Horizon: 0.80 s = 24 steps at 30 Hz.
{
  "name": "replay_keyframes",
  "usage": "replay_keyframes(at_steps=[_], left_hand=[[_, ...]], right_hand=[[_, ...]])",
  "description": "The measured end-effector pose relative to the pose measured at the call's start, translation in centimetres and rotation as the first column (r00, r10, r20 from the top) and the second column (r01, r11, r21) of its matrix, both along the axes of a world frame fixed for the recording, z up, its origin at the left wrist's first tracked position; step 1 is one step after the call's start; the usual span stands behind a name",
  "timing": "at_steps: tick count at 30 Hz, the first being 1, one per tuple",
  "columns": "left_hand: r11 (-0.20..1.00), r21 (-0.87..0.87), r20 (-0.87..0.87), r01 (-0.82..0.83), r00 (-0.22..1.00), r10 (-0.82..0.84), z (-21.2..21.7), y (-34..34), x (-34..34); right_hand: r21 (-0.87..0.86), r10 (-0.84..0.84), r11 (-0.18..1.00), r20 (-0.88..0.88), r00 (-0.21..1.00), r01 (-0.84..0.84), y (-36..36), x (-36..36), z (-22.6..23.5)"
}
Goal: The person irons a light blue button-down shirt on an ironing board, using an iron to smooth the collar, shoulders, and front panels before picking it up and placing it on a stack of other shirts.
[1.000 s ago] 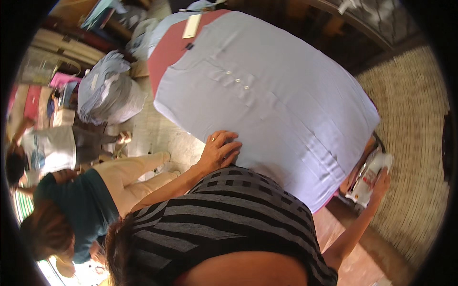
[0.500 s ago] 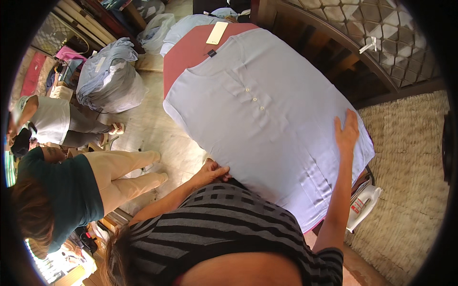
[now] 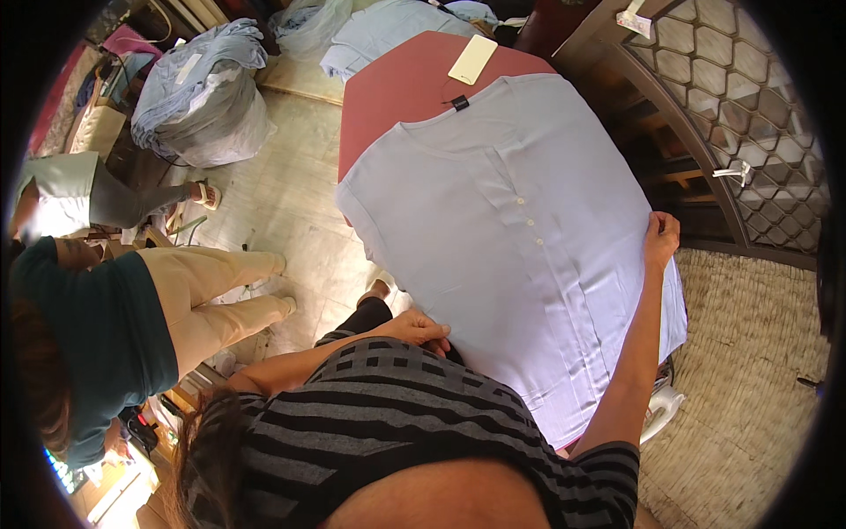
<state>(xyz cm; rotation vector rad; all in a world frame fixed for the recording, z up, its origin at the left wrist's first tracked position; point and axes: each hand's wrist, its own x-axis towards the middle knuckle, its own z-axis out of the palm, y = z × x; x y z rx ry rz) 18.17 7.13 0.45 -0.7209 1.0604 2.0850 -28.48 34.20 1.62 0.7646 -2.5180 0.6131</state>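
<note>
A light blue blouse (image 3: 493,256) with a short button placket lies spread over a red ironing board (image 3: 379,97), its neckline at the far end. From the dark neck label a cream hang tag (image 3: 473,59) reaches onto the bare red cover. My left hand (image 3: 421,331) pinches the blouse's near left edge, close to my body. At the opposite side, my right hand (image 3: 661,240) has its fingers curled closed on the right edge of the fabric. Creases run through the lower part, between my two arms.
A white iron (image 3: 665,410) is partly hidden beside my right forearm. A metal lattice gate (image 3: 758,132) borders the far right. A bulging bag of blue clothes (image 3: 207,97) sits on the floor at far left. Two people stand left, one in a teal top (image 3: 97,335).
My right hand has gone from lying flat on the blouse to gripping its right edge. The left hand keeps its pinch. The whole view has shifted, and the placket now runs straighter toward me.
</note>
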Motion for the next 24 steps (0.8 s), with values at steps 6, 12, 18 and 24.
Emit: replay_keyframes(at_steps=[6,12,18,24], left_hand=[[0.972,-0.094,-0.185,0.216,0.955,-0.231,3.0,-3.3,-2.6],[0.978,0.003,-0.194,0.209,0.959,-0.205,4.4,-4.6,-4.6],[0.892,0.445,-0.006,0.082,0.996,-0.089,5.7,-4.1,-5.4],[0.615,0.685,-0.208,0.391,0.914,-0.349,1.1,-2.5,-4.3]], right_hand=[[0.045,0.039,0.998,-0.163,0.986,-0.032,-2.0,2.1,3.1],[-0.011,-0.093,0.99,0.708,0.7,0.142,1.2,2.7,7.3],[-0.631,0.268,0.723,0.631,0.728,0.282,0.9,11.4,17.5],[-0.883,0.13,0.425,0.277,0.952,0.199,8.6,20.4,23.4]])
